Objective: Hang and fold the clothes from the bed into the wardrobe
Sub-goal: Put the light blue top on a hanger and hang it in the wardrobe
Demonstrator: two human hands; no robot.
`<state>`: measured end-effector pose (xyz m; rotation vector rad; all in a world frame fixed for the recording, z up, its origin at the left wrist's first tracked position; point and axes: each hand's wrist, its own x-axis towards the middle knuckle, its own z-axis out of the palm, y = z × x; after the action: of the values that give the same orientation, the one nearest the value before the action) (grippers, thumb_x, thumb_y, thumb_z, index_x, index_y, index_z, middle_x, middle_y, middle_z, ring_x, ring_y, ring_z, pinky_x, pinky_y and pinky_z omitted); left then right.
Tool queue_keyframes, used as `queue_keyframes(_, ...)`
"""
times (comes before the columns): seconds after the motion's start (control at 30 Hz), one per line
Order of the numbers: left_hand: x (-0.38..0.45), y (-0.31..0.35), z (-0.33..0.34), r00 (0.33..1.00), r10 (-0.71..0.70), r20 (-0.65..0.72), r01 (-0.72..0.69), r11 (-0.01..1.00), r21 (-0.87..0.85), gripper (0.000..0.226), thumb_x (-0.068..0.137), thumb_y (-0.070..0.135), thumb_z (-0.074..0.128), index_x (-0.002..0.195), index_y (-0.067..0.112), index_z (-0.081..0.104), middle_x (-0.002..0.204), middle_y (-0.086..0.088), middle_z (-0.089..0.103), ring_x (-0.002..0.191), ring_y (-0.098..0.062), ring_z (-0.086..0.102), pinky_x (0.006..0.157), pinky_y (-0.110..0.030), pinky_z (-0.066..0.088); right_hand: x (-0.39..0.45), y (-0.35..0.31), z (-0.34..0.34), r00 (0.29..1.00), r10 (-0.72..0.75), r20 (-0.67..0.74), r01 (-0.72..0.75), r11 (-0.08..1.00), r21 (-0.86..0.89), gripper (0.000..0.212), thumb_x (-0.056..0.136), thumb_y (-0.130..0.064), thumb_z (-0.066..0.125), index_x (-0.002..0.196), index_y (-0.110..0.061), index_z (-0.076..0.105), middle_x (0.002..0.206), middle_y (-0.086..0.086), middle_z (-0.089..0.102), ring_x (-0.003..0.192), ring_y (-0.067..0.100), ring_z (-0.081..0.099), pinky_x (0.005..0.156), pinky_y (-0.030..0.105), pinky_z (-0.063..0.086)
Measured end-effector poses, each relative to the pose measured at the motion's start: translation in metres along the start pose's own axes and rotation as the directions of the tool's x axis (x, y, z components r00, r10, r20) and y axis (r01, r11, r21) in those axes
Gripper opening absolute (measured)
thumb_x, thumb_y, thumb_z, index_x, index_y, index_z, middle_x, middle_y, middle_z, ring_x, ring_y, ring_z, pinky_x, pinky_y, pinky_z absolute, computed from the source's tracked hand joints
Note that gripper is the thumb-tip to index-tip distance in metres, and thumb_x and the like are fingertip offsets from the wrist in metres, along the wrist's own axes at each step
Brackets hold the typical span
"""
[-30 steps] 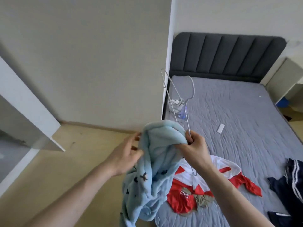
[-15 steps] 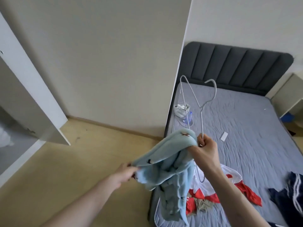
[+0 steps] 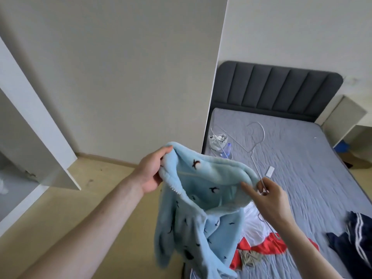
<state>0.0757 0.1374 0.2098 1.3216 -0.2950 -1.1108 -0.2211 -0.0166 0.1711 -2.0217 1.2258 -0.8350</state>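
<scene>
A light blue fleece garment (image 3: 203, 210) with small dark bird marks hangs in the air between my hands, its opening stretched wide. My left hand (image 3: 152, 172) grips its upper left edge. My right hand (image 3: 267, 200) pinches the right edge together with a thin white wire hanger (image 3: 256, 156), whose hook points up and away over the bed. A red and white garment (image 3: 259, 242) lies on the grey bed (image 3: 291, 158) below my right wrist. A dark navy garment with white stripes (image 3: 356, 238) lies at the bed's right edge.
A white wardrobe door (image 3: 36, 125) stands open at the left over the wooden floor. A white wall panel ends at the bed's left side. On the mattress lie a small white bag with a bottle (image 3: 219, 143) and a white tag (image 3: 269, 171). A white shelf unit (image 3: 342, 121) stands at right.
My left hand has risen and pulled the blue garment's edge up and left, spreading its opening. The hanger has tilted away, its hook now further right over the bed.
</scene>
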Motion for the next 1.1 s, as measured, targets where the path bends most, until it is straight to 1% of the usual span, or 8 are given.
queue_keyframes(0.07,0.000,0.002,-0.001,1.000,0.023,-0.014,-0.023,1.000,0.014,0.044,0.098,0.038,0.063,0.128,0.006,0.067,0.125,-0.015,0.071,0.118,-0.028,0.067,0.107,-0.044,0.049,-0.004,-0.007,-0.003,1.000,-0.017,0.011,0.017,1.000,0.005,0.046,0.082,-0.046,0.081,0.066,-0.012,0.053,0.047,-0.010,0.051,0.042,0.010,0.036,0.045,0.022,0.032)
queue_keyframes(0.17,0.004,0.000,-0.007,0.987,0.115,-0.114,-0.107,0.991,0.078,0.035,0.098,0.033,0.065,0.124,0.009,0.068,0.112,-0.011,0.072,0.107,-0.026,0.068,0.095,-0.041,0.053,-0.008,-0.021,-0.009,0.994,-0.068,0.084,0.064,0.996,0.054,0.031,0.097,-0.033,0.069,0.071,-0.017,0.065,0.040,-0.015,0.044,0.036,0.009,0.030,0.041,0.019,0.022)
queue_keyframes(0.27,0.009,-0.006,-0.019,0.950,0.167,-0.264,-0.133,0.981,0.142,0.018,0.094,0.033,0.070,0.108,0.022,0.073,0.111,-0.007,0.075,0.108,-0.028,0.070,0.100,-0.047,0.055,-0.011,-0.034,-0.012,0.979,-0.126,0.161,0.116,0.991,0.068,0.030,0.102,-0.024,0.062,0.074,-0.018,0.073,0.048,-0.015,0.057,0.036,0.005,0.036,0.042,0.012,0.025)
queue_keyframes(0.33,0.010,-0.007,-0.030,0.926,0.170,-0.338,-0.122,0.980,0.159,0.005,0.094,0.029,0.071,0.098,0.026,0.072,0.105,-0.002,0.073,0.102,-0.023,0.069,0.094,-0.041,0.055,-0.013,-0.043,-0.012,0.968,-0.147,0.202,0.129,0.987,0.100,0.027,0.100,-0.023,0.064,0.077,-0.022,0.077,0.060,-0.009,0.068,0.037,0.003,0.042,0.043,0.011,0.029)
queue_keyframes(0.47,0.012,-0.008,-0.059,0.888,0.168,-0.428,-0.103,0.980,0.171,0.005,0.093,0.024,0.071,0.090,0.027,0.069,0.103,-0.004,0.072,0.100,-0.027,0.068,0.094,-0.040,0.054,-0.014,-0.054,-0.012,0.939,-0.178,0.295,0.135,0.978,0.159,0.024,0.099,-0.024,0.064,0.083,-0.021,0.082,0.055,-0.003,0.064,0.041,0.001,0.047,0.046,0.009,0.033)
queue_keyframes(0.6,0.010,-0.003,-0.082,0.878,0.152,-0.455,-0.089,0.983,0.158,0.003,0.094,0.022,0.070,0.094,0.025,0.069,0.113,-0.010,0.071,0.103,-0.030,0.068,0.099,-0.045,0.054,-0.011,-0.055,-0.004,0.884,-0.212,0.416,0.175,0.976,0.127,0.032,0.101,-0.031,0.062,0.074,-0.036,0.079,0.050,0.001,0.058,0.041,0.003,0.043,0.048,0.012,0.033)
queue_keyframes(0.87,-0.003,0.017,-0.083,0.933,0.199,-0.299,-0.113,0.953,0.280,0.017,0.093,0.021,0.068,0.106,0.018,0.078,0.108,-0.009,0.078,0.107,-0.031,0.072,0.101,-0.050,0.054,-0.009,-0.059,0.024,0.852,-0.199,0.485,0.164,0.980,0.114,0.033,0.101,-0.033,0.062,0.074,-0.027,0.080,0.046,-0.003,0.043,0.043,0.006,0.038,0.049,0.017,0.031)
queue_keyframes(1.1,-0.028,0.047,-0.040,0.910,0.415,0.010,-0.390,0.848,0.360,0.035,0.091,0.032,0.068,0.109,0.002,0.069,0.096,-0.008,0.062,0.093,-0.020,0.057,0.088,-0.037,0.046,-0.002,-0.067,0.046,0.827,-0.225,0.514,0.149,0.971,0.187,0.036,0.102,-0.040,0.060,0.075,-0.023,0.077,0.052,0.003,0.045,0.050,0.017,0.040,0.055,0.029,0.037)
